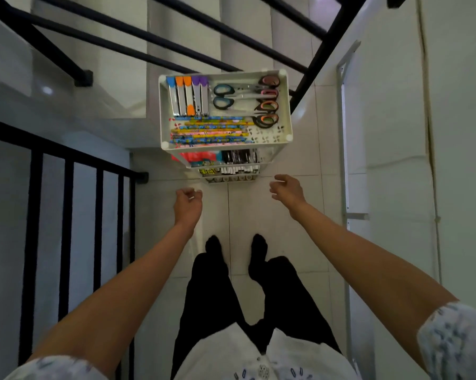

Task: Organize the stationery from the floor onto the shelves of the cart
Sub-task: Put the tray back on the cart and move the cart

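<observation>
Both hands outstretched, loosely curled, empty

White cart, seen from above, standing on the floor just beyond both hands. Top shelf: staplers with blue, orange and purple ends, side by side at the far left; four pairs of scissors, lying flat at the right; patterned pencils, in rows along the near edge. Lower shelves partly visible; contents unclear.
</observation>
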`<state>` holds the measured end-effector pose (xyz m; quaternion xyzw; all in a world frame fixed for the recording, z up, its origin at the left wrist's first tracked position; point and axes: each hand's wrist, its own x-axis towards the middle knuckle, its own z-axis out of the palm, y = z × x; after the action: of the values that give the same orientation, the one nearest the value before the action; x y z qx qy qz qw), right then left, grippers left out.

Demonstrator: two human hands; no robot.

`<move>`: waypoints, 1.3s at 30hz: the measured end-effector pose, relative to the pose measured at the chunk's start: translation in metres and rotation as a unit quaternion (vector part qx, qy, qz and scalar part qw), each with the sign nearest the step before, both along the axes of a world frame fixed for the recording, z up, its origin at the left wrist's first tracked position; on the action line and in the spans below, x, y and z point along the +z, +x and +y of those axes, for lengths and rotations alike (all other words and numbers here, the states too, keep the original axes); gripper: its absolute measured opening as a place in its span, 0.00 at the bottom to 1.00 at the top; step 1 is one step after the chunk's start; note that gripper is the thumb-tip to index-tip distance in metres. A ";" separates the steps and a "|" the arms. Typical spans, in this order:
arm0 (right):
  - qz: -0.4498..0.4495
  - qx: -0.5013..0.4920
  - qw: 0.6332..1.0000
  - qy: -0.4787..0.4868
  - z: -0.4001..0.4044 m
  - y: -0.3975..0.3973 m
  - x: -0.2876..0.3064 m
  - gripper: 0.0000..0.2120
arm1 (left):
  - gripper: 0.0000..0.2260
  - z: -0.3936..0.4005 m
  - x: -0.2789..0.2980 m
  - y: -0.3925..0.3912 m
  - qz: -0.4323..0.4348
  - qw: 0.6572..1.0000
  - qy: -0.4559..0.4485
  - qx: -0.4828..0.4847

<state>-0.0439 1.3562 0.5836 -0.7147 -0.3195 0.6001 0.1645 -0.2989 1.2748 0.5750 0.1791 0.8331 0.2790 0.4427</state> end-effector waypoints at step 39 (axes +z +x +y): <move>-0.205 0.157 0.722 0.642 0.106 0.012 -0.513 0.16 | 0.21 0.110 -0.508 -0.134 0.451 0.703 0.437 -0.333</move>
<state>-0.0322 1.4621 0.0707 -0.4827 -0.7621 0.1076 0.4180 -0.4331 1.3853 0.0666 0.7226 0.6044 0.3318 -0.0499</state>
